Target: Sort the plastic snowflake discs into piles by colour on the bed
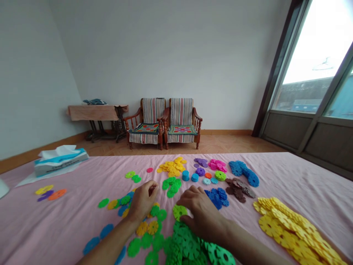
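Observation:
Both my hands rest on a pink tablecloth (68, 221) covered with plastic snowflake discs. My left hand (143, 201) is curled into a loose fist over a mixed scatter of green, yellow and blue discs; whether it holds one is hidden. My right hand (202, 213) lies palm down, fingers bent, with thumb and fingers on a light green disc (179, 211). A pile of dark green discs (190, 244) sits just below my right hand. Small green discs (171, 185) lie just beyond both hands.
Sorted heaps lie around: yellow discs (292, 228) at the right, blue discs (244, 171), brown discs (238, 187), pink discs (217, 165), yellow discs (172, 167) further back. A tissue box (60, 158) stands at the left. Two striped armchairs (165, 123) stand by the wall.

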Demonstrator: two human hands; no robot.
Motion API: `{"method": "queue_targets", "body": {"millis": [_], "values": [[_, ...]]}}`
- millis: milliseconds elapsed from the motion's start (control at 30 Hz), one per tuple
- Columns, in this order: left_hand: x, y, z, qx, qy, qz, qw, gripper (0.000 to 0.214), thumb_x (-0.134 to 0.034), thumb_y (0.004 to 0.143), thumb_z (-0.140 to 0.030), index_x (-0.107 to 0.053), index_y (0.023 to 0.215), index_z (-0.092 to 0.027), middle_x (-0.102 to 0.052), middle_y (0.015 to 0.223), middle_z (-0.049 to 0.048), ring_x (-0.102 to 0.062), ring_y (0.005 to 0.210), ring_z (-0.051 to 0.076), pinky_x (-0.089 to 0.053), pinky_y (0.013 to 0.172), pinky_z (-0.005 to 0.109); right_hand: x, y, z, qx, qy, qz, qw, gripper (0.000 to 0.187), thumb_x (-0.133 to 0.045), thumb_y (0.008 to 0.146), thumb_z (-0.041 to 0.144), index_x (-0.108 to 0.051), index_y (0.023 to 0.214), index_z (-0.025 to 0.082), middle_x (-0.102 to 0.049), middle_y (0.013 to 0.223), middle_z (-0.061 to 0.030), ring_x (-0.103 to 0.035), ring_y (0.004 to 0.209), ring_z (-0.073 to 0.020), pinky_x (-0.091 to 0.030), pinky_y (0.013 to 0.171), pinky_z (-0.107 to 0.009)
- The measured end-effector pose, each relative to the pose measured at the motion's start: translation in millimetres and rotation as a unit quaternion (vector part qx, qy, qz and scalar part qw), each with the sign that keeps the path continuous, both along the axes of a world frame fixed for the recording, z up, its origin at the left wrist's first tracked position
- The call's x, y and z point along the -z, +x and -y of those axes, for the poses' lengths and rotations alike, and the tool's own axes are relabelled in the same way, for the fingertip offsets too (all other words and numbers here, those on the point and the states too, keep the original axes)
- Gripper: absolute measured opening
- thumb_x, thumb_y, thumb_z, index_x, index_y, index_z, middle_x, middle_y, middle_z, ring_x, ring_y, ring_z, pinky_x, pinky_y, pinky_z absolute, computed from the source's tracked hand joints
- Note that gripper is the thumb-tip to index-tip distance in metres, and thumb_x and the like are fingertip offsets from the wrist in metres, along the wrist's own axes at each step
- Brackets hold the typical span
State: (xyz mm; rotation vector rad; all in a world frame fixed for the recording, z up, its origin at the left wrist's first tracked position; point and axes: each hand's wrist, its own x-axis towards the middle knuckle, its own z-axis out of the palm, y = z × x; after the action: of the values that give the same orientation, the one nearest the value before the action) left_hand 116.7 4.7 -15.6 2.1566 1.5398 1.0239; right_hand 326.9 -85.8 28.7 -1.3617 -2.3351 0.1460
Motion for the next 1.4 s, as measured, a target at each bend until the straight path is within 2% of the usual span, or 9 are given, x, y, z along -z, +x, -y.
{"method": "queue_targets", "body": {"millis": [133, 367, 600, 800, 967, 1100, 1200, 1267, 1400], "values": [[0.6, 0.8, 1.1, 0.013, -0.003, -0.009, 1.0, 0.018, -0.048, 0.08, -0.029, -0.058, 0.069, -0.02, -0.061, 0.06, -0.0028, -0.058, 0.058, 0.014, -0.039, 0.056, 0.021, -15.0, -18.9, -15.7, -0.004, -0.051, 0.133, 0.99, 0.019, -0.073, 0.068, 0.022, -0.072, 0.087, 0.02, -0.07, 0.089, -0.0086, -0.059, 0.09, -0.0261, -0.042, 0.079, -0.038], [1.5, 0.3, 0.8, 0.014, -0.005, 0.0, 1.0, 0.018, -0.048, 0.08, -0.029, -0.059, 0.069, -0.02, -0.062, 0.061, -0.0026, -0.06, 0.059, 0.014, -0.039, 0.056, 0.021, -21.1, -25.1, -34.7, -0.006, -0.072, 0.191, 0.979, 0.017, -0.073, 0.069, 0.022, -0.072, 0.085, 0.017, -0.072, 0.084, -0.0109, -0.063, 0.09, -0.0291, -0.044, 0.08, -0.042], [-2.5, 1.8, 2.9, 0.012, -0.007, -0.005, 1.0, 0.017, -0.047, 0.079, -0.027, -0.057, 0.067, -0.019, -0.059, 0.059, -0.0025, -0.058, 0.058, 0.014, -0.038, 0.056, 0.021, -25.9, -30.0, -41.0, -0.028, -0.107, 0.223, 0.968, 0.027, -0.069, 0.068, 0.012, -0.07, 0.095, 0.016, -0.071, 0.095, -0.0133, -0.064, 0.095, -0.0292, -0.044, 0.085, -0.044], [-1.5, 1.0, 2.2, 0.004, -0.011, -0.011, 1.0, 0.016, -0.046, 0.078, -0.026, -0.057, 0.068, -0.019, -0.061, 0.061, -0.0021, -0.059, 0.059, 0.014, -0.038, 0.057, 0.021, -32.7, -34.3, -56.9, -0.061, -0.202, 0.246, 0.946, 0.033, -0.072, 0.068, 0.021, -0.068, 0.101, 0.016, -0.068, 0.108, -0.0148, -0.06, 0.107, -0.0329, -0.042, 0.092, -0.051], [-1.4, 1.7, 1.5, 0.005, -0.012, -0.012, 1.0, 0.017, -0.046, 0.078, -0.027, -0.057, 0.067, -0.019, -0.062, 0.06, -0.0019, -0.059, 0.059, 0.014, -0.038, 0.057, 0.021, -34.4, -34.3, -67.9, -0.081, -0.251, 0.242, 0.934, 0.033, -0.077, 0.064, 0.023, -0.07, 0.096, 0.017, -0.07, 0.107, -0.011, -0.061, 0.105, -0.0307, -0.041, 0.094, -0.05], [0.4, 1.6, 1.0, 0.006, -0.008, -0.013, 1.0, 0.018, -0.046, 0.078, -0.027, -0.058, 0.068, -0.019, -0.062, 0.06, -0.0021, -0.058, 0.059, 0.014, -0.038, 0.057, 0.021, -35.9, -34.4, -64.7, -0.087, -0.244, 0.201, 0.945, 0.03, -0.079, 0.059, 0.021, -0.071, 0.088, 0.017, -0.071, 0.101, -0.0095, -0.062, 0.101, -0.0315, -0.041, 0.091, -0.049], [2.2, 0.6, 0.7, 0.007, -0.006, -0.011, 1.0, 0.018, -0.046, 0.078, -0.028, -0.058, 0.068, -0.019, -0.061, 0.06, -0.0025, -0.058, 0.058, 0.014, -0.038, 0.056, 0.021, -35.8, -23.9, -59.5, -0.079, -0.23, 0.134, 0.961, 0.021, -0.078, 0.058, 0.019, -0.072, 0.078, 0.017, -0.073, 0.086, -0.0048, -0.065, 0.086, -0.0239, -0.047, 0.077, -0.033], [2.3, 0.3, 0.7, 0.008, -0.003, -0.01, 1.0, 0.018, -0.046, 0.078, -0.028, -0.057, 0.067, -0.019, -0.06, 0.059, -0.0027, -0.058, 0.058, 0.014, -0.038, 0.056, 0.02, -33.9, -4.7, -60.8, -0.05, -0.217, 0.072, 0.972, 0.016, -0.076, 0.061, 0.02, -0.071, 0.075, 0.017, -0.071, 0.077, -0.0004, -0.064, 0.074, -0.0163, -0.045, 0.062, -0.023], [0.7, 1.3, 0.7, 0.01, 0.004, -0.012, 1.0, 0.017, -0.047, 0.078, -0.028, -0.057, 0.067, -0.019, -0.058, 0.058, -0.0029, -0.057, 0.057, 0.014, -0.038, 0.056, 0.02, -24.3, 62.7, -81.5, 0.082, -0.172, -0.054, 0.98, 0.009, -0.069, 0.071, 0.023, -0.067, 0.077, 0.015, -0.065, 0.067, 0.0031, -0.059, 0.064, -0.0102, -0.039, 0.052, -0.017]]}}
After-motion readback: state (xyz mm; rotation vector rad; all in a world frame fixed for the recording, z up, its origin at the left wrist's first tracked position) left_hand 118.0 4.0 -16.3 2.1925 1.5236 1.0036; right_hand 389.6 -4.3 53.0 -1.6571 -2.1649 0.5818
